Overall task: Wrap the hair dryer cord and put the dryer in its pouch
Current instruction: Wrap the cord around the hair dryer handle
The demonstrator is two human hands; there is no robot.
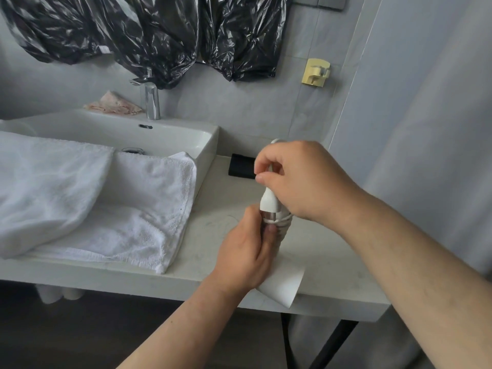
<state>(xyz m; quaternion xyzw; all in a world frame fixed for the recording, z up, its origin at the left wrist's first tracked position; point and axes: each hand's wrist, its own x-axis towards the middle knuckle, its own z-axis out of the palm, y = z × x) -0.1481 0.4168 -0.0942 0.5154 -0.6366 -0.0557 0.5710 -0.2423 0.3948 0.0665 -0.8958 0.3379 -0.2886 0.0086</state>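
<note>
Over the counter (332,262) beside the sink (170,129): hair dryer (282,286) held in both hands.
Sink holds a towel (149,209); black pouch (241,167) behind, contents unclear. Dryer is probably light, hard, slick. Left hand (245,251) grips the handle over the coils, right hand (300,179) pinches the springy cord (283,222) above the plug (269,203).

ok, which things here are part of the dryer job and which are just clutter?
Job: hair dryer, cord wound round it, left hand, right hand, black roll behind (probably the pouch).
Lying about: towels, sink, faucet, pink cloth, black plastic bags, yellow wall holder.
</note>
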